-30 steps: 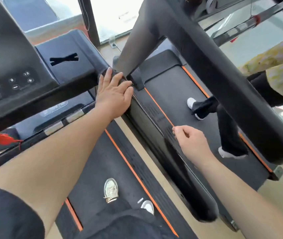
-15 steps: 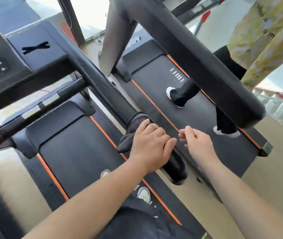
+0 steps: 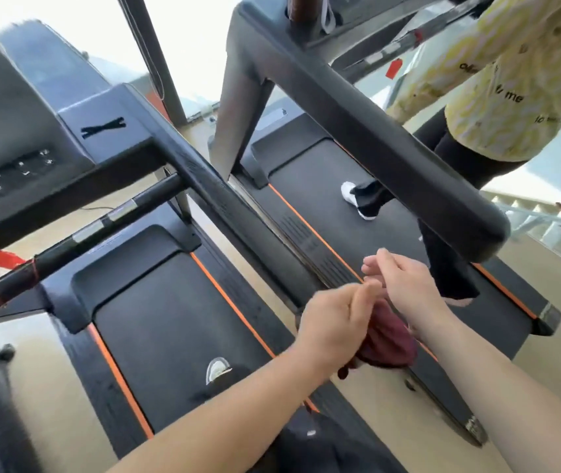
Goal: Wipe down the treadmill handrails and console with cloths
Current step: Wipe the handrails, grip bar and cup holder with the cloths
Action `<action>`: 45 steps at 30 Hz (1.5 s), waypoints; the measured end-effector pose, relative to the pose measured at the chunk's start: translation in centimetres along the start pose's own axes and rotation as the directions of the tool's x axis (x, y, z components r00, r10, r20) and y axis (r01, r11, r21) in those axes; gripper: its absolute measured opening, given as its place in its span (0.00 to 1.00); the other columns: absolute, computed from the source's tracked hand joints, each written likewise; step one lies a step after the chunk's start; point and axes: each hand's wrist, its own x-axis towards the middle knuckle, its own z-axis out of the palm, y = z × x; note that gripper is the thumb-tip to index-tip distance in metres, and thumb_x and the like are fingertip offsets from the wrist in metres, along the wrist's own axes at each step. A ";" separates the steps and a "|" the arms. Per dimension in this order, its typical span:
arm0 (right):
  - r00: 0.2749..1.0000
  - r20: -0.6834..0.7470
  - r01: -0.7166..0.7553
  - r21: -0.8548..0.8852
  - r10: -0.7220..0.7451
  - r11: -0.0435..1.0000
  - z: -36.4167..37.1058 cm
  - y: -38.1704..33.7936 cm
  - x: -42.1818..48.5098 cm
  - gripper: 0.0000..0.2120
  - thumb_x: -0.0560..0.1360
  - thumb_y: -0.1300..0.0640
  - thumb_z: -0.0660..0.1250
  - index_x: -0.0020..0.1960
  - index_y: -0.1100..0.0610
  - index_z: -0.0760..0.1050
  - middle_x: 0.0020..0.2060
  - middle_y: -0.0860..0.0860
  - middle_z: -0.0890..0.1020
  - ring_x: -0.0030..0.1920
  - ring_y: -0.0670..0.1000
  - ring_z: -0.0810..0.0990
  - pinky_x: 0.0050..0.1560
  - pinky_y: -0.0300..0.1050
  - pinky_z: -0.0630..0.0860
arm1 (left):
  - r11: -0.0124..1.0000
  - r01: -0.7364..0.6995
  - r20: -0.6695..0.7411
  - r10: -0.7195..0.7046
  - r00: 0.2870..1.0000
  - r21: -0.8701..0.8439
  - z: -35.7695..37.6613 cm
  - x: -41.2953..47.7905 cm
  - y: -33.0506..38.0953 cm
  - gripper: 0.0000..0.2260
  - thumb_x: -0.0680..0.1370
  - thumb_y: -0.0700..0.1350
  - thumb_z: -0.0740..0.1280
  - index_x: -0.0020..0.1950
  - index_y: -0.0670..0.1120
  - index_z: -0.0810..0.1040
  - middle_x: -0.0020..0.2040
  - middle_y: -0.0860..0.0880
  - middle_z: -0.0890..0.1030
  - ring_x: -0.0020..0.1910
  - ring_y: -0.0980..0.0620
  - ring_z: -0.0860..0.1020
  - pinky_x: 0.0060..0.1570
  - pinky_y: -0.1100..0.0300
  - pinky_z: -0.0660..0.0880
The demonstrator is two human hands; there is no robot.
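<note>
The cloth is a dark red-brown piece, bunched into a soft lump with folds, and it looks somewhat blurred. It hangs in the air between my two hands, at the near right of the scene, just beyond the near end of the handrail and above the gap between the two machines; it does not touch the rail. My left hand has its fingers curled in, the thumb pressed against the forefinger, and the cloth comes out from under this hand, so it pinches the upper part of the bundle. My right hand is just beside it on the far right side, fingers also bent, with the fingertips meeting those of the left hand. The cloth lies directly under its palm and wrist, but I cannot tell if this hand really grips it. Both forearms are bare and come in from the near edge, the left one from the near left and the right one from the near right, so that they converge at the cloth. The handrail is a black bar that runs from the console at the far left down toward the hands. To the right stands a second treadmill, where another person in a yellow patterned top is standing on the belt.
</note>
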 end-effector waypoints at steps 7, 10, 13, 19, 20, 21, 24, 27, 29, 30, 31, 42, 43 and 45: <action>0.968 0.160 0.213 -0.123 -0.193 0.969 8.3 -8.0 2.6 0.18 0.81 0.45 0.62 0.47 0.57 0.83 0.42 0.52 0.86 0.45 0.52 0.85 0.50 0.53 0.82 | 0.919 0.229 -0.300 -0.328 0.896 -0.320 -15.0 8.0 -0.2 0.16 0.75 0.56 0.76 0.46 0.44 0.80 0.38 0.49 0.85 0.38 0.51 0.83 0.44 0.55 0.81; 0.935 0.213 0.323 -0.173 -0.285 0.931 13.0 -11.9 4.6 0.22 0.77 0.43 0.62 0.48 0.63 0.80 0.43 0.61 0.83 0.48 0.61 0.82 0.50 0.55 0.81 | 0.870 0.241 -0.312 -0.394 0.864 -0.430 -19.3 10.2 -2.3 0.04 0.82 0.46 0.69 0.51 0.46 0.81 0.42 0.49 0.87 0.43 0.49 0.86 0.51 0.46 0.83; 0.911 0.266 0.375 -0.216 -0.315 0.902 17.8 -16.0 6.6 0.17 0.81 0.51 0.63 0.47 0.66 0.78 0.42 0.63 0.81 0.41 0.57 0.77 0.48 0.48 0.74 | 0.881 0.241 -0.423 -0.415 0.805 -0.407 -24.7 13.2 -3.9 0.07 0.83 0.50 0.67 0.48 0.51 0.82 0.44 0.51 0.86 0.46 0.51 0.85 0.55 0.45 0.81; 0.888 0.289 0.424 -0.215 -0.358 0.880 25.6 -24.4 9.9 0.11 0.82 0.54 0.63 0.45 0.55 0.80 0.40 0.47 0.83 0.42 0.46 0.80 0.39 0.24 0.68 | 0.924 0.039 -0.554 -0.262 0.790 -0.380 -36.9 20.0 -1.6 0.06 0.85 0.44 0.64 0.49 0.51 0.77 0.35 0.55 0.83 0.34 0.66 0.82 0.36 0.72 0.76; 0.885 0.291 0.430 -0.208 -0.364 0.879 26.6 -25.4 10.4 0.09 0.82 0.54 0.63 0.46 0.51 0.80 0.41 0.43 0.83 0.43 0.41 0.80 0.41 0.24 0.68 | 0.947 -0.007 -0.574 -0.189 0.797 -0.321 -38.7 21.4 -1.6 0.06 0.85 0.45 0.64 0.49 0.52 0.77 0.37 0.54 0.83 0.36 0.65 0.82 0.40 0.69 0.78; 0.881 0.295 0.437 -0.205 -0.370 0.876 27.5 -26.3 10.9 0.08 0.82 0.54 0.63 0.47 0.48 0.79 0.43 0.40 0.83 0.45 0.37 0.79 0.43 0.26 0.69 | 0.978 -0.035 -0.592 -0.096 0.800 -0.206 -40.2 22.6 -2.0 0.05 0.85 0.46 0.64 0.50 0.53 0.77 0.40 0.54 0.84 0.39 0.63 0.83 0.45 0.64 0.79; 0.888 0.282 0.423 -0.199 -0.362 0.884 29.6 -27.8 12.5 0.06 0.82 0.53 0.63 0.51 0.47 0.80 0.45 0.39 0.83 0.47 0.36 0.79 0.46 0.32 0.71 | 0.967 -0.015 -0.561 0.161 0.812 0.255 -42.1 26.0 -5.2 0.07 0.85 0.52 0.62 0.59 0.53 0.76 0.49 0.56 0.82 0.49 0.61 0.78 0.51 0.62 0.72; 0.903 0.264 0.397 -0.211 -0.339 0.893 30.9 -28.4 14.0 0.07 0.81 0.53 0.64 0.52 0.48 0.81 0.45 0.42 0.84 0.47 0.38 0.80 0.47 0.36 0.72 | 0.769 0.125 -0.255 0.051 0.966 0.627 -40.9 28.2 -9.9 0.24 0.83 0.62 0.56 0.75 0.51 0.68 0.76 0.47 0.71 0.76 0.45 0.65 0.75 0.46 0.60; 0.911 0.263 0.381 -0.234 -0.319 0.895 31.3 -28.3 14.9 0.07 0.81 0.53 0.64 0.53 0.49 0.81 0.46 0.43 0.84 0.47 0.40 0.80 0.49 0.38 0.72 | 0.606 0.167 -0.086 -0.162 0.983 0.778 -40.1 28.9 -12.9 0.30 0.82 0.66 0.50 0.80 0.52 0.62 0.83 0.45 0.56 0.82 0.40 0.49 0.79 0.39 0.46; 0.914 0.262 0.373 -0.243 -0.310 0.895 31.4 -28.3 15.3 0.07 0.81 0.53 0.64 0.52 0.49 0.81 0.46 0.43 0.84 0.47 0.40 0.80 0.48 0.37 0.73 | 0.583 0.163 -0.056 -0.197 0.979 0.796 -40.1 29.3 -14.2 0.30 0.83 0.66 0.48 0.81 0.53 0.61 0.84 0.45 0.52 0.82 0.40 0.45 0.79 0.39 0.42; 0.917 0.261 0.365 -0.251 -0.301 0.897 31.4 -28.2 15.8 0.06 0.81 0.53 0.64 0.51 0.48 0.81 0.45 0.42 0.84 0.47 0.39 0.81 0.47 0.35 0.73 | 0.582 0.145 -0.042 -0.187 0.982 0.800 -40.4 29.8 -15.0 0.29 0.83 0.65 0.48 0.81 0.55 0.60 0.84 0.46 0.51 0.83 0.40 0.44 0.79 0.40 0.40; 0.946 0.252 0.274 -0.295 -0.202 0.915 30.7 -26.6 18.2 0.08 0.81 0.51 0.63 0.52 0.48 0.82 0.40 0.41 0.82 0.41 0.38 0.78 0.42 0.34 0.70 | 0.533 0.127 -0.072 -0.123 0.990 0.836 -45.5 38.4 -18.5 0.31 0.81 0.68 0.41 0.78 0.60 0.67 0.83 0.50 0.57 0.83 0.48 0.43 0.80 0.45 0.40; 0.949 0.242 0.270 -0.298 -0.202 0.915 30.4 -26.4 18.2 0.08 0.81 0.52 0.63 0.52 0.48 0.82 0.40 0.41 0.82 0.40 0.38 0.78 0.42 0.33 0.70 | 0.530 0.131 -0.079 -0.120 0.990 0.838 -45.4 38.6 -18.6 0.30 0.81 0.66 0.41 0.77 0.60 0.68 0.83 0.51 0.59 0.83 0.48 0.44 0.80 0.45 0.40; 0.956 0.220 0.254 -0.290 -0.194 0.923 29.8 -25.9 18.2 0.08 0.81 0.52 0.63 0.49 0.49 0.82 0.40 0.42 0.83 0.40 0.40 0.78 0.41 0.31 0.71 | 0.535 0.115 -0.068 -0.106 0.992 0.837 -44.5 38.2 -18.4 0.28 0.83 0.62 0.42 0.75 0.60 0.71 0.81 0.52 0.62 0.83 0.47 0.45 0.80 0.44 0.40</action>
